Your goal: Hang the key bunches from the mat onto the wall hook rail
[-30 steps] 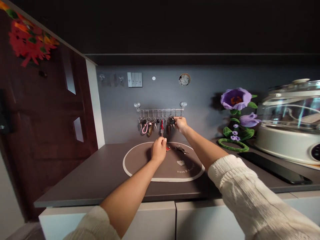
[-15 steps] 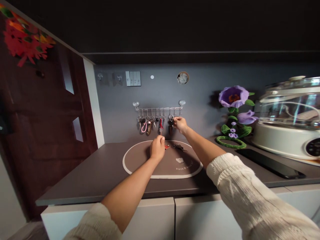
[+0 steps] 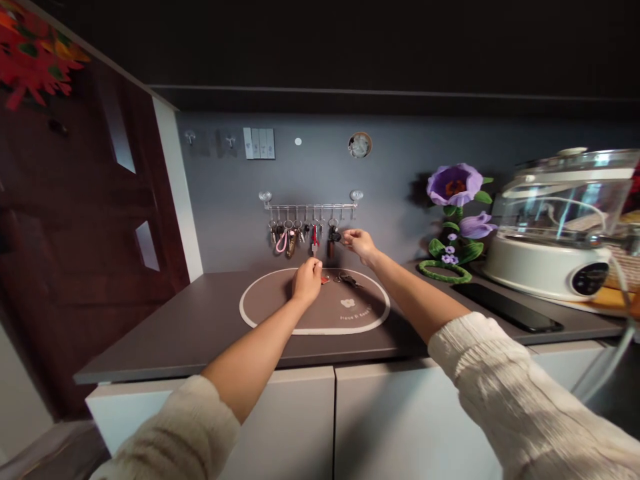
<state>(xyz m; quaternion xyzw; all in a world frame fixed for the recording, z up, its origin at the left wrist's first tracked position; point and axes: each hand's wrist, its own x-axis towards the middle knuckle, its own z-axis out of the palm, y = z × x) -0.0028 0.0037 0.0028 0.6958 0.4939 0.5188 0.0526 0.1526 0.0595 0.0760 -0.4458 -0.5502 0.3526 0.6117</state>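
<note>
A hook rail (image 3: 310, 207) on the grey wall carries several key bunches (image 3: 300, 237). My right hand (image 3: 357, 243) is raised beside the rightmost hanging keys (image 3: 333, 239), fingers loosely apart just right of them and not clearly holding them. My left hand (image 3: 306, 280) rests closed on the oval brown mat (image 3: 270, 310), pinching a small red-tagged key (image 3: 325, 279). A dark key bunch (image 3: 347, 279) lies on the mat just right of that hand.
A purple flower ornament (image 3: 457, 213) stands at the wall to the right. A white appliance with a clear lid (image 3: 555, 227) and a dark flat slab (image 3: 505, 308) occupy the right counter. A dark wooden door (image 3: 75, 220) is at the left.
My right hand has drawn slightly down and right, away from the hanging keys, its fingers opening. The left hand stays on the mat. The camera has shifted, sliding the scene left.
</note>
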